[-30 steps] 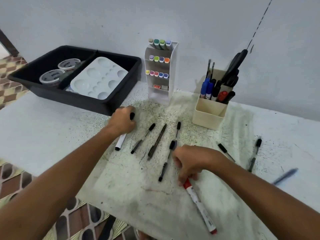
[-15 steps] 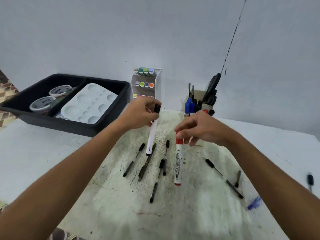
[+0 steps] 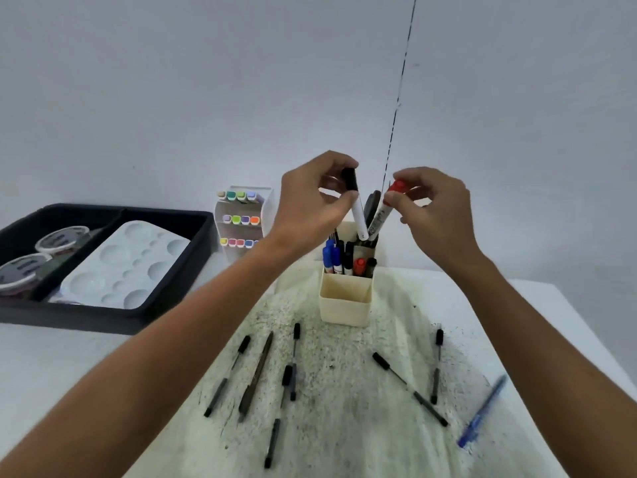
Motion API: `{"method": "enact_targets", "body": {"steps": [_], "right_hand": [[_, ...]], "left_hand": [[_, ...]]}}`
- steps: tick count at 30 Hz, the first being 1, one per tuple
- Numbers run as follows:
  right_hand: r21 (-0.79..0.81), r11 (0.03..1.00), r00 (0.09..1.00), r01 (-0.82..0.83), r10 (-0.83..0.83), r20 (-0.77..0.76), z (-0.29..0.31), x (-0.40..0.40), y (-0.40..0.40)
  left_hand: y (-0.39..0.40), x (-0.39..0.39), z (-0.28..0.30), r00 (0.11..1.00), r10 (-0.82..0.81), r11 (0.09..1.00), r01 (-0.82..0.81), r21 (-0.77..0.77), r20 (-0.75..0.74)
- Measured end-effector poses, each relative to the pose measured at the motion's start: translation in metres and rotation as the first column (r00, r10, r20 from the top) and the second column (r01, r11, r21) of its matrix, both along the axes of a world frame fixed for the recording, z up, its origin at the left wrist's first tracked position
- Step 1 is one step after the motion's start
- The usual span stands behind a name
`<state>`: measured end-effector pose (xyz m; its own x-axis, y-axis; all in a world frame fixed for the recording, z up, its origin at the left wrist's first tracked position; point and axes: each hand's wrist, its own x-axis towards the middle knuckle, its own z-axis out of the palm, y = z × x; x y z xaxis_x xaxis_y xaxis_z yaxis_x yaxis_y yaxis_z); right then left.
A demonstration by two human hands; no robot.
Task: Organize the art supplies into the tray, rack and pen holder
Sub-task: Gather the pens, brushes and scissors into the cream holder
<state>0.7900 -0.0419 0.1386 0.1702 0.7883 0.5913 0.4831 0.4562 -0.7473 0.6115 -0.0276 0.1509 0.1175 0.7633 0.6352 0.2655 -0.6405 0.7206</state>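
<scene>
My left hand (image 3: 310,201) pinches a white marker with a black cap (image 3: 356,208) near its top, point down over the cream pen holder (image 3: 344,303). Beside it, my right hand (image 3: 432,208) pinches a white marker with a red cap (image 3: 381,215), also tip down above the holder's rear compartment. The holder contains blue, black and red markers and dark scissors. Several thin black pens (image 3: 256,374) lie on the stained cloth in front, and a blue pen (image 3: 482,410) lies at the right.
A black tray (image 3: 193,260) at the left holds a white palette (image 3: 124,267) and two paint tubs (image 3: 62,238). A white rack (image 3: 265,205) with coloured markers stands by the wall behind the holder. The table's right edge runs close to the blue pen.
Both hands lifted their markers off the table, turned them upright, and carried them up over the pen holder. The view tilted upward.
</scene>
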Motion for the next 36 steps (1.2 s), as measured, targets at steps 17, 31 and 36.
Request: {"method": "enact_targets", "body": {"steps": [17, 31, 36], "right_hand": [[-0.195, 0.981, 0.983, -0.006, 0.042, 0.179, -0.062, 0.0, 0.019], [-0.27, 0.961, 0.962, 0.062, 0.015, 0.272, -0.074, 0.002, 0.022], [-0.352, 0.929, 0.945, 0.109, 0.013, 0.328, -0.079, 0.004, 0.022]], "left_hand": [[0.04, 0.024, -0.08, 0.841, 0.088, 0.995, -0.093, 0.018, -0.534], [0.035, 0.019, -0.091, 0.651, 0.256, 0.965, -0.127, 0.229, -0.715], [0.035, 0.021, -0.088, 0.589, 0.267, 0.961, -0.103, 0.257, -0.762]]}}
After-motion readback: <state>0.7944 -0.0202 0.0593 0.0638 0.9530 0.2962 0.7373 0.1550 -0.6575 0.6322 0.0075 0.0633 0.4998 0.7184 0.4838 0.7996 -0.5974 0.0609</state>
